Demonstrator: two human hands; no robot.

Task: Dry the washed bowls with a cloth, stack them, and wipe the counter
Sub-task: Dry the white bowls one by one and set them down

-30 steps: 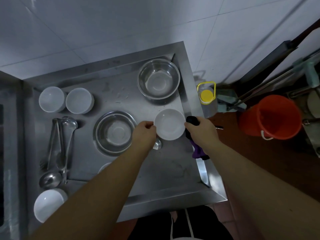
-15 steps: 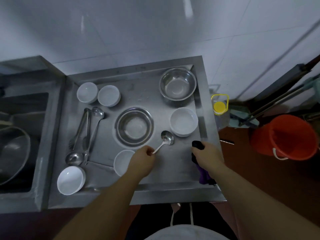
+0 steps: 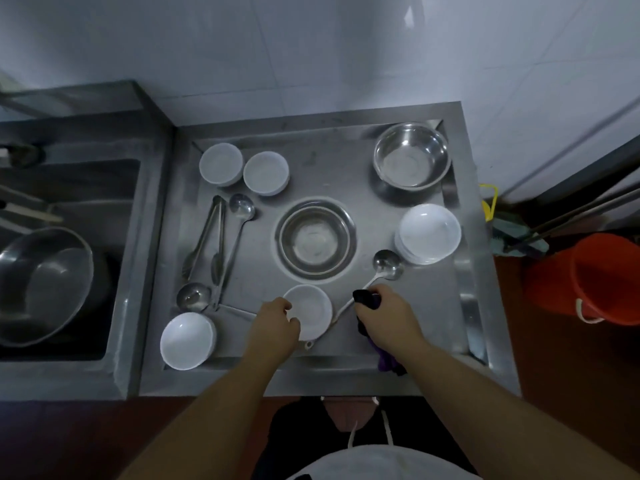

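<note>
At six o'clock on the counter [image 3: 433, 341], left hand [image 3: 277, 325] now curled on the rim of a small white bowl [image 3: 311, 311], spoon [image 3: 384, 266] let go. Right hand [image 3: 389, 322] still clutching the purple cloth [image 3: 386, 358]; white bowl stack [image 3: 429, 233] parked at three o'clock, so next bowl up for drying

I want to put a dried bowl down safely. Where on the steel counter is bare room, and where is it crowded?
Bare steel lies along the back, between the two small white bowls and the deep steel bowl, and at the front right, below the stacked white bowls. The left side is crowded with tongs and ladles; the front centre holds both hands.
</note>
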